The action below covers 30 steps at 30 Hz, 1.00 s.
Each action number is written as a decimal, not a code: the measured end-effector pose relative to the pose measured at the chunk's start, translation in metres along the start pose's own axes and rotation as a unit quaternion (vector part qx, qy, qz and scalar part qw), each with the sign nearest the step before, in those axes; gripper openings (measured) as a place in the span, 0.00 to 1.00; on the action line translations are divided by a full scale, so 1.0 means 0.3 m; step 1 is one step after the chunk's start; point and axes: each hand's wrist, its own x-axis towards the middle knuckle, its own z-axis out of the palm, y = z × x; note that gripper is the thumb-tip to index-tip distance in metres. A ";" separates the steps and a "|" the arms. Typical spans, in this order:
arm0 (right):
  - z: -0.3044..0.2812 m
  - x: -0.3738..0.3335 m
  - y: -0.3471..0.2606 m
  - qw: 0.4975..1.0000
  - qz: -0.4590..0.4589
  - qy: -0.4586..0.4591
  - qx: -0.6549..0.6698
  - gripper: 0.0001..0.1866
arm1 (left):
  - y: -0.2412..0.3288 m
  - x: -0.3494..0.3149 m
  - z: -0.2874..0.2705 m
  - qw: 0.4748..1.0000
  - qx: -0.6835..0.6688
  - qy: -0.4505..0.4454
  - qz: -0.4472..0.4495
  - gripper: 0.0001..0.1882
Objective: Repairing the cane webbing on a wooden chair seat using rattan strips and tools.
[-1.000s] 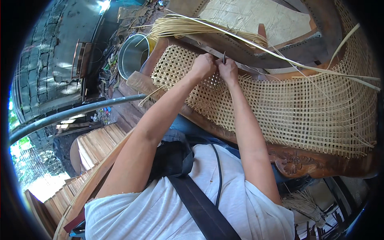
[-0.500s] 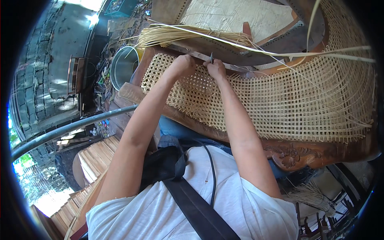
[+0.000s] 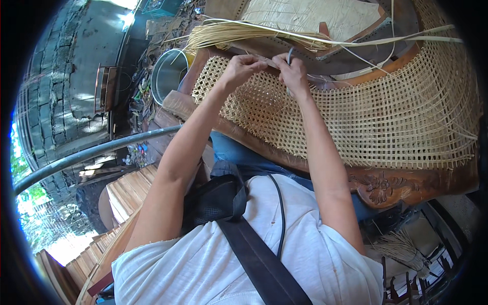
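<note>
A woven cane panel (image 3: 366,122) spans the carved wooden frame (image 3: 396,185) of a piece of furniture before me. Above the panel's upper left part is my left hand (image 3: 244,70), fingers pinched together; whatever sits between the fingertips is too small to make out. My right hand (image 3: 294,75), just beside it, is closed around a thin, pointed, grey metal tool (image 3: 290,55), its tip sticking up past the fingers. The hands are close but apart, near the panel's far edge.
A bundle of loose cane strands (image 3: 223,35) lies across the frame beyond my hands. Long pale strands (image 3: 356,43) stretch over it to the right. A metal bucket (image 3: 165,76) stands at the left, near a curved grey pipe (image 3: 101,148) and stacked wood pieces (image 3: 129,190).
Both hands have lifted from the panel's far edge, and the right has turned with the tool still in it. The whole view has shifted, so the furniture appears a little farther right and higher.
</note>
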 end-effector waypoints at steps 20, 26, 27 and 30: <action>0.211 -0.088 -0.178 0.833 -0.026 -0.212 -0.511 0.14 | -0.033 -0.105 -0.142 0.961 0.272 0.043 -0.040 0.16; 0.201 -0.075 -0.177 0.842 -0.004 -0.212 -0.496 0.14 | -0.062 -0.094 -0.136 0.957 0.286 0.023 -0.044 0.15; 0.194 -0.073 -0.187 0.845 0.002 -0.207 -0.494 0.14 | -0.071 -0.081 -0.131 0.945 0.327 0.016 -0.028 0.13; 0.161 -0.047 -0.196 0.843 0.055 -0.249 -0.474 0.15 | -0.078 -0.075 -0.094 0.916 0.401 0.026 0.007 0.10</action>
